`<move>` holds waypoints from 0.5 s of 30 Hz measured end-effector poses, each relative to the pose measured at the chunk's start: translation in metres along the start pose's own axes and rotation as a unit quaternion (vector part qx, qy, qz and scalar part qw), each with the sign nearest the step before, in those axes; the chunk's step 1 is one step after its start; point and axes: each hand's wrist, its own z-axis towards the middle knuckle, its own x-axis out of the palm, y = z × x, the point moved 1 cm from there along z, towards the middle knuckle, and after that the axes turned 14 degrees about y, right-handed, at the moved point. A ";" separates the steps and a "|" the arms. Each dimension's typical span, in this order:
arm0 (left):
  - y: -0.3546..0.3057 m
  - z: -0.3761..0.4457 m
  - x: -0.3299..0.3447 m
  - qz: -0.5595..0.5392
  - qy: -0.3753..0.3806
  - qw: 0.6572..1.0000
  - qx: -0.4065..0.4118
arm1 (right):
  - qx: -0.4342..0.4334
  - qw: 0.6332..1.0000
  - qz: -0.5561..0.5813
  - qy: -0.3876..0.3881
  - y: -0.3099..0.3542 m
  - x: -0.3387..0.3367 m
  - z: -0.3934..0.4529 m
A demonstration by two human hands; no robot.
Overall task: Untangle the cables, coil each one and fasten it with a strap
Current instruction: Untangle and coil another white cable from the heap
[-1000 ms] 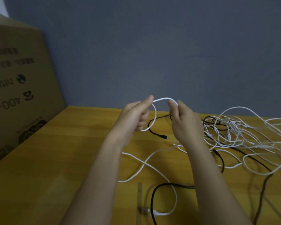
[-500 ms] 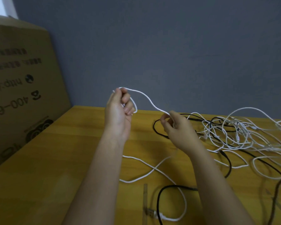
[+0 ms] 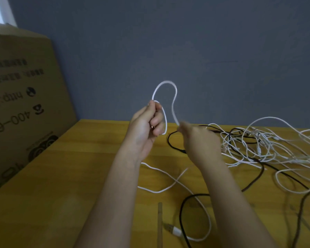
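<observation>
My left hand (image 3: 145, 126) is raised above the table and grips a small coil of white cable (image 3: 166, 97), one loop arching up above the fingers. My right hand (image 3: 199, 142), blurred, pinches the same white cable just right of the coil. The rest of that cable trails down across the table to a white USB plug (image 3: 174, 230) near the front edge. A tangle of white and black cables (image 3: 268, 145) lies to the right. A thin tan strap (image 3: 159, 224) lies flat near the front.
A wooden table (image 3: 61, 176) carries everything. A large cardboard box (image 3: 21, 97) stands along its left side. A grey wall rises right behind. A black cable (image 3: 182, 212) loops near the USB plug.
A new loop of white cable has risen above my left hand's coil. My right hand has moved up and closer to the left, feeding cable in.
</observation>
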 end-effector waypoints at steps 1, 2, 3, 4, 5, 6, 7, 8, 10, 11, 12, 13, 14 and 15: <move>-0.001 0.001 0.002 -0.016 0.005 1.000 0.016 | -0.019 0.999 -0.026 0.040 0.003 0.005 -0.001; -0.002 0.002 0.002 -0.026 -0.001 0.999 0.037 | -0.043 0.996 -0.040 0.074 0.007 0.009 -0.002; -0.002 0.003 0.001 -0.022 -0.018 0.998 0.055 | -0.067 0.992 -0.045 0.100 0.011 0.013 -0.003; -0.002 0.003 0.000 -0.011 -0.041 0.997 0.069 | -0.087 0.988 -0.044 0.121 0.014 0.015 -0.004; 0.000 0.004 -0.002 -0.004 -0.063 0.995 0.080 | -0.102 0.984 -0.041 0.139 0.018 0.016 -0.004; 0.001 0.005 -0.003 -0.004 -0.081 0.993 0.088 | -0.115 0.981 -0.043 0.152 0.021 0.017 -0.005; 0.002 0.006 -0.004 -0.003 -0.098 0.991 0.094 | -0.132 0.977 -0.046 0.163 0.023 0.018 -0.006; 0.004 0.008 -0.006 0.018 -0.118 0.988 0.096 | -0.152 0.972 -0.047 0.171 0.026 0.018 -0.006; 0.010 0.009 -0.014 0.120 -0.161 0.976 0.089 | -0.194 0.963 -0.025 0.184 0.028 0.017 -0.006; 0.014 0.009 -0.019 0.179 -0.171 0.965 0.084 | -0.212 0.959 -0.006 0.186 0.028 0.015 -0.005; 0.019 0.009 -0.025 0.232 -0.173 0.954 0.078 | -0.224 0.957 0.018 0.184 0.027 0.012 -0.004; 0.023 0.009 -0.029 0.273 -0.170 0.945 0.068 | -0.233 0.955 0.047 0.178 0.024 0.010 -0.001; 0.028 0.007 -0.033 0.306 -0.164 0.936 0.055 | -0.243 0.953 0.079 0.165 0.022 0.007 0.000; 0.031 0.006 -0.035 0.335 -0.154 0.929 0.040 | -0.258 0.950 0.113 0.137 0.018 0.004 0.001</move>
